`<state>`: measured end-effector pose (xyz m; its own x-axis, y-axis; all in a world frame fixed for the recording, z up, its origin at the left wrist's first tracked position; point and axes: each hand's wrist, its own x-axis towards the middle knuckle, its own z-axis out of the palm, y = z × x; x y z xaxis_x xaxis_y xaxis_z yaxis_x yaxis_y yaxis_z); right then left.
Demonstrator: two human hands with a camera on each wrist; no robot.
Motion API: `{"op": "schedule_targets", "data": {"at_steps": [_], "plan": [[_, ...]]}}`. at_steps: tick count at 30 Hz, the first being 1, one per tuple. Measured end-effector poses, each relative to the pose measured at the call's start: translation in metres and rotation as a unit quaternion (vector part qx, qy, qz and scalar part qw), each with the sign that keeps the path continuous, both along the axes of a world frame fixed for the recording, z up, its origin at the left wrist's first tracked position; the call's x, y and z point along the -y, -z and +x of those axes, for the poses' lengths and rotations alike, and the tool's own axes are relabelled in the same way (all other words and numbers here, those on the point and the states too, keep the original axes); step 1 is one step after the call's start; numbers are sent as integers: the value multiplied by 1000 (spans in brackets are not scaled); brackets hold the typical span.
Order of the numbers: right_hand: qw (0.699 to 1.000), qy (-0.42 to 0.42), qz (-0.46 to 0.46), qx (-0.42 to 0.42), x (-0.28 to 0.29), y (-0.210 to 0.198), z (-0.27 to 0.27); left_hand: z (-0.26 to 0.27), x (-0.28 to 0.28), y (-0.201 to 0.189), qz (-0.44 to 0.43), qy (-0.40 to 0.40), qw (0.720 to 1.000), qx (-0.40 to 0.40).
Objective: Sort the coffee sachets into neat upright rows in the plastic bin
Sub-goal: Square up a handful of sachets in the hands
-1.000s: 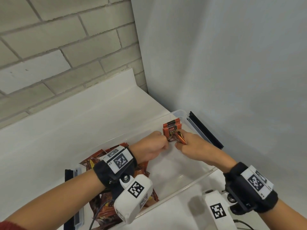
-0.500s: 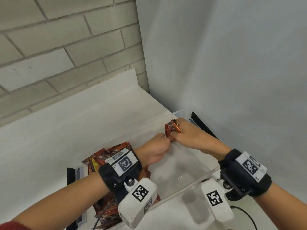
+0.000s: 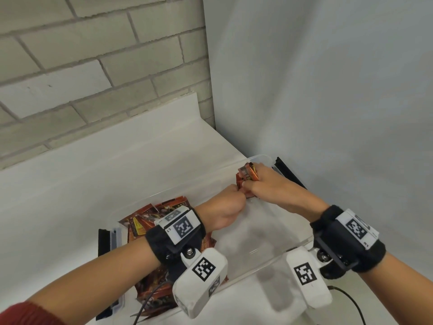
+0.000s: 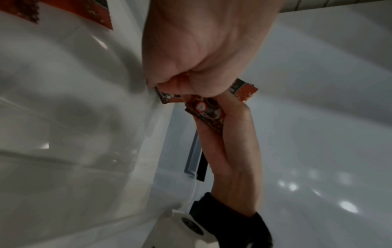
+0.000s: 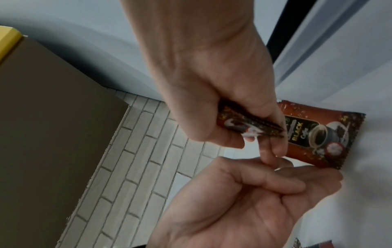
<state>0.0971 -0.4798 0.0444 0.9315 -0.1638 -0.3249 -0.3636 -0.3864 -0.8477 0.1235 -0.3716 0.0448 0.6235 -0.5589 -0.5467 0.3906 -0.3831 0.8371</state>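
Our hands meet at the far-right corner of the clear plastic bin (image 3: 278, 233), approx 1 o'clock in the head view. Right hand (image 3: 267, 184) pinches a red-brown coffee sachet (image 3: 251, 173) btwn thumb & fingers, edge-on, w/ another sachet (image 5: 318, 135) marked "BLACK Coffee" just behind it against the bin wall. Left hand (image 3: 225, 207) is curled, fingertips nipping the lower edge of the sachets (image 4: 169, 97), knuckles touching the right hand. Loose pile of sachets (image 3: 150, 219) lies at the bin's left end, approx 8 o'clock, partly under our left wrist. Bin sits on the white surface (image 3: 93, 179); brick wall (image 3: 93, 55) behind.
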Motion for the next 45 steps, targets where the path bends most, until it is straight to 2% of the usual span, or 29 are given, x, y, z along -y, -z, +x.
{"op": "schedule_targets", "data": {"at_steps": [5,12,14,17,18,21,25,30,34,42,45], "plan": [[999,7,34,-1,2,-1,3,6,2,11,4,6,1000,21],[999,10,49,-10,9,-2,-2,11,4,23,-11,7,1000,5],[999,10,32,2,11,-5,-7,12,4,25,-9,12,1000,-2],[998,20,-47,27,11,-11,-23,14,6,26,-1,5,1000,-22],[999,4,-37,16,9,-13,-30,15,5,26,7,3,1000,-27],[992,-62,84,-70,-2,-15,-47,18,4,31,18,18,999,-29],[985,-16,141,-94,-1,-11,-47,17,3,32,16,19,999,-34],[984,-3,152,-91,-2,-8,-38,15,4,29,-26,31,998,-42],[984,-2,149,-99,-3,-9,-34,16,4,25,-23,24,998,-62],[979,7,177,-101,3,-10,-39,17,-7,22,31,-22,999,-37],[979,21,182,-92,10,-10,-45,22,-18,26,71,-9,997,-32]]}}
